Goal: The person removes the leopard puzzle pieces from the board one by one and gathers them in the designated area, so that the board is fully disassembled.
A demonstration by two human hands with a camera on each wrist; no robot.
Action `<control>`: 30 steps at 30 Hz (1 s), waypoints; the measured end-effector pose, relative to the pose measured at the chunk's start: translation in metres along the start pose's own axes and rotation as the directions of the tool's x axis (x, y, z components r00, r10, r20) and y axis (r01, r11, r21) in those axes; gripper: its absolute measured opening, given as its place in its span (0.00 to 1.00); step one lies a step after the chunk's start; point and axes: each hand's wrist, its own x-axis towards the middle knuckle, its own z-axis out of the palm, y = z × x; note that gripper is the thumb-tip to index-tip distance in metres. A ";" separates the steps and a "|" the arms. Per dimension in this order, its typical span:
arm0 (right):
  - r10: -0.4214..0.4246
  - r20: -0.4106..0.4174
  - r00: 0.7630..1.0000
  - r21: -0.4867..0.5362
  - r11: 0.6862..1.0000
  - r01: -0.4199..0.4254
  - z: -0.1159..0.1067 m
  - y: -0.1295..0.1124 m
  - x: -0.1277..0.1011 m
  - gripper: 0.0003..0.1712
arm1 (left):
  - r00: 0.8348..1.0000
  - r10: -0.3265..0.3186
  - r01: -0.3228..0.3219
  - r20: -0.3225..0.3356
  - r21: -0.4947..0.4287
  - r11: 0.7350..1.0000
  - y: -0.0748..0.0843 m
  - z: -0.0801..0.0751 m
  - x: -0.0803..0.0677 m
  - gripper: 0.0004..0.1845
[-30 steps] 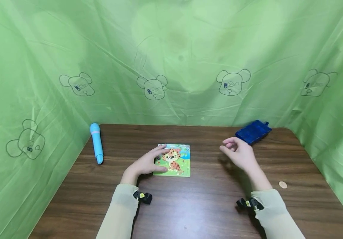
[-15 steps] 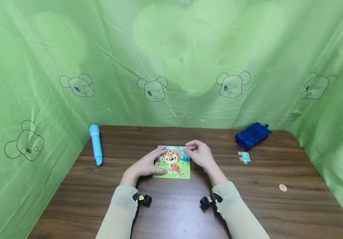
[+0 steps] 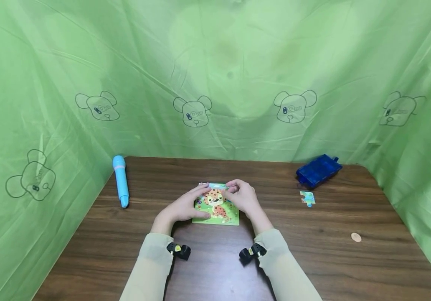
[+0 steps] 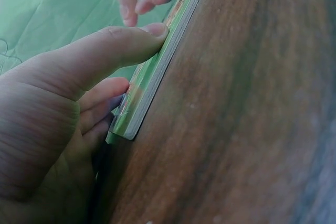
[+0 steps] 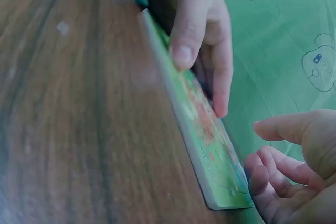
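A square jigsaw puzzle (image 3: 221, 212) with a spotted orange cub on a green ground lies flat on the table. My left hand (image 3: 179, 207) rests across its left part, the thumb (image 4: 136, 38) on the near side and the extended fingers towards the far side. Over the puzzle's upper right area is my right hand (image 3: 243, 198). In the right wrist view its thumb (image 5: 283, 127) stands apart from the bent fingers (image 5: 268, 169), with nothing visible between them. Whether those fingertips touch the puzzle I cannot tell. A loose jigsaw piece (image 3: 308, 198) lies to the right.
A translucent blue box (image 3: 318, 171) sits at the back right of the brown table (image 3: 144, 188), just behind the loose piece. A light blue toy microphone (image 3: 121, 182) lies at the left. Farther right is a small pale disc (image 3: 356, 237). Green cloth (image 3: 238, 138) encloses the sides.
My right hand has come left from near the blue box to the puzzle, then shifted slightly farther left over it. The loose piece has come into view. My left hand has stayed put.
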 end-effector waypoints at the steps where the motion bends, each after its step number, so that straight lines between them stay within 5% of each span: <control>1: -0.001 0.003 1.000 -0.007 1.000 0.001 0.000 0.000 0.000 0.15 | 1.000 0.001 -0.001 0.001 -0.001 1.000 0.000 0.000 0.000 0.54; 19: -0.042 0.036 0.998 -0.059 0.997 0.044 0.007 0.010 0.001 0.21 | 1.000 -0.005 0.005 -0.010 0.022 1.000 0.003 -0.001 -0.001 0.58; 30: -0.002 0.077 0.997 0.008 1.000 0.001 0.009 0.006 0.000 0.24 | 1.000 -0.002 0.003 -0.013 0.011 1.000 0.002 -0.001 0.000 0.58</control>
